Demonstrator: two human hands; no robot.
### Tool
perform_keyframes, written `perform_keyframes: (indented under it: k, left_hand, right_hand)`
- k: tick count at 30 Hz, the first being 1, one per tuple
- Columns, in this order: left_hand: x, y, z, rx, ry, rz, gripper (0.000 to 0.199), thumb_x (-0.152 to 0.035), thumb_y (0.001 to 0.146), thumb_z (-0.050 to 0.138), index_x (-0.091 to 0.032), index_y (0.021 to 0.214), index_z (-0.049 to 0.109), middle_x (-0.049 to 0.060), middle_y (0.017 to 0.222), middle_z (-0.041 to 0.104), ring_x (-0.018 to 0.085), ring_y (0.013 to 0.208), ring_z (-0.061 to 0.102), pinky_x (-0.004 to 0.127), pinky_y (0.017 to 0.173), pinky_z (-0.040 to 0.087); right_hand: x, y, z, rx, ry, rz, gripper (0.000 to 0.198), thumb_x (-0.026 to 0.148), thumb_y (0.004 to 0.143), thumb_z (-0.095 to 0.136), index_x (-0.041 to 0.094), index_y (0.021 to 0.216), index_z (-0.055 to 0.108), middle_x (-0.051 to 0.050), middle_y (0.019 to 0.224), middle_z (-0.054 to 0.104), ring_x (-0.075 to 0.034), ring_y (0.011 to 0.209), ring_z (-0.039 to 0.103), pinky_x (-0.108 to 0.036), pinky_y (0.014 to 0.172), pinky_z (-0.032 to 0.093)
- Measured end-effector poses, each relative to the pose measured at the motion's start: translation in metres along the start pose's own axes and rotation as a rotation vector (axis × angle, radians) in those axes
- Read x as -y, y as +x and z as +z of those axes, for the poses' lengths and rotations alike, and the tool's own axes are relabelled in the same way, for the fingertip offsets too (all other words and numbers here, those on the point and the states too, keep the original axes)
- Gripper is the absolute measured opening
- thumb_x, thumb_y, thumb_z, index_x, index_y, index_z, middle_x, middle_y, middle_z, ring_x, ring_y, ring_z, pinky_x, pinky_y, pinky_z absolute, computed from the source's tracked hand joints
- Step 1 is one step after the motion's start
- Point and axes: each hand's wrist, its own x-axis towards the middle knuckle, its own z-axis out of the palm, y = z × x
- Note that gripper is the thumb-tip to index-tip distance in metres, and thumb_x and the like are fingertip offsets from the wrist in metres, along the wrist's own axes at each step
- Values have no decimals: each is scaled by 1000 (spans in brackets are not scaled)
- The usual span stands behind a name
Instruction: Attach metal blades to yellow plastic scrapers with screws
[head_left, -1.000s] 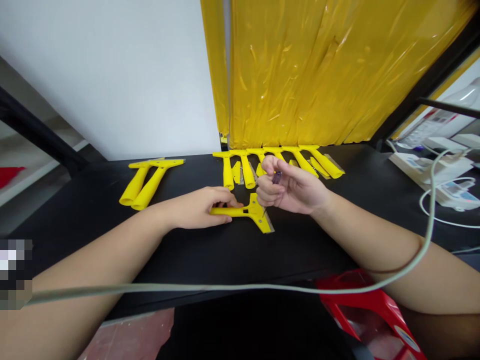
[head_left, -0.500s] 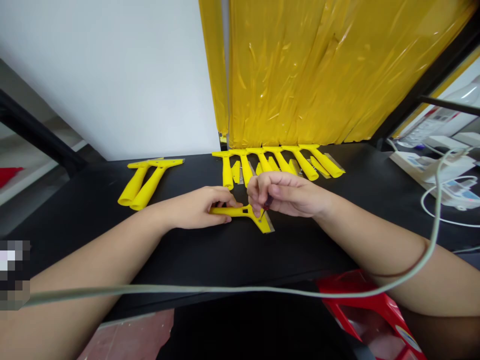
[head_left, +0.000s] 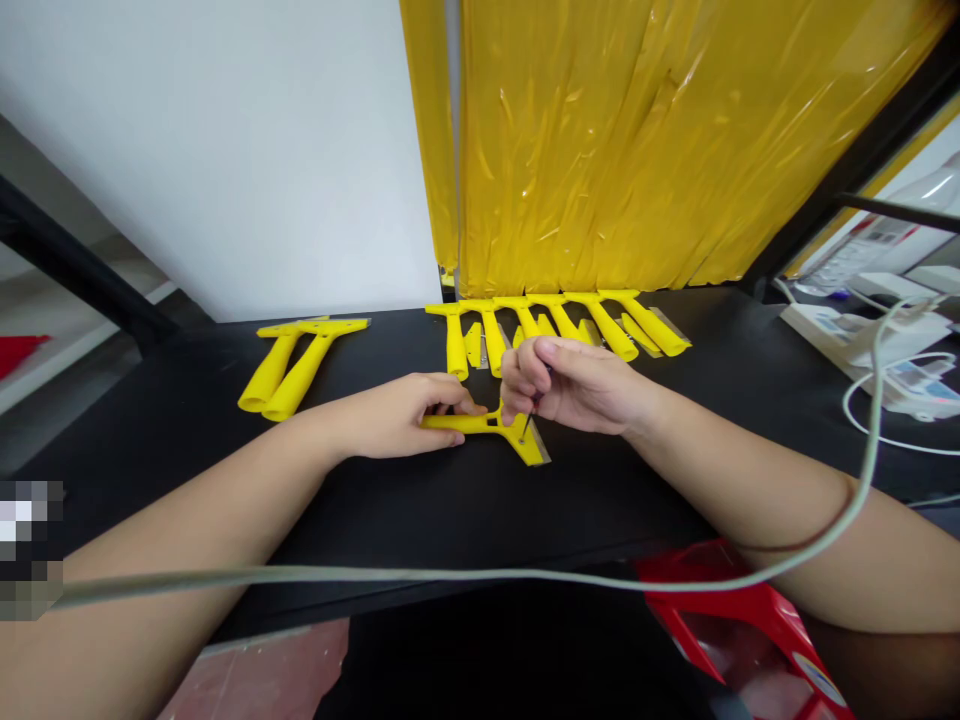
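A yellow scraper [head_left: 517,432] with a metal blade along its right edge lies flat on the black table, handle toward the left. My left hand [head_left: 420,412] is closed around that handle, thumb in front and fingers behind. My right hand [head_left: 574,385] grips a small screwdriver [head_left: 528,424] above the scraper's head. The screwdriver's thin shaft slants down to a screw in the yellow head; its handle is mostly hidden by my fingers. Beyond my hands lies a row of several yellow scrapers [head_left: 454,345], with loose yellow pieces and blades between them.
Two yellow scraper handles [head_left: 296,375] lie at the left on the black table [head_left: 390,510]. A pale cable [head_left: 480,575] crosses in front of me. White electrical boxes [head_left: 870,345] stand at the right, and a red plastic object [head_left: 750,620] is below the front edge.
My right hand has turned slightly at the screwdriver, and its handle is now more hidden by my fingers. My left hand and the scraper have stayed in place.
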Motion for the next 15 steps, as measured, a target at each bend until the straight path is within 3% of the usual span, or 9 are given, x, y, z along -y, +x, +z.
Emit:
perform_keyframes:
  k: [3,5,7,11,13,15]
  left_hand:
    - [0,0,0,2,-7,0,23,-30,94,70,-22,114,74,4,110,71,19,93,66,29,83,49]
    - [0,0,0,1,-11,2,22,-30,94,70,-22,114,74,4,111,71,19,93,66,29,83,50]
    - [0,0,0,-3,-15,3,22,-31,93,70,-23,113,74,5,110,72,19,92,66,29,82,50]
    - [-1,0,0,-22,-26,15,25,-35,92,73,-24,114,76,5,108,73,20,89,67,31,83,52]
    - [-2,0,-1,-24,-22,25,26,-37,93,73,-24,115,76,5,107,73,20,89,67,31,83,53]
    - [-2,-1,-1,-48,-9,35,26,-36,93,73,-23,115,76,5,106,73,19,89,67,29,82,53]
  right_hand:
    - [-2,0,0,50,7,31,42,57,106,58,20,85,59,9,59,38,-11,54,38,-33,73,51]
    - [-2,-2,0,44,13,48,38,60,104,61,23,98,59,10,59,36,-11,54,34,-31,70,49]
    - [-2,-3,1,25,17,51,34,55,100,70,25,104,55,9,68,45,-11,59,41,-32,74,50]
    - [0,-3,-2,55,4,14,32,45,101,72,20,88,59,-2,91,60,-16,83,58,-36,83,56]
    - [-1,-2,-4,83,-8,0,36,47,103,68,16,84,66,-3,89,59,-16,84,58,-37,85,57]
    - [-3,-1,-5,117,-6,19,40,50,106,62,15,91,71,2,74,52,-13,69,51,-37,83,56]
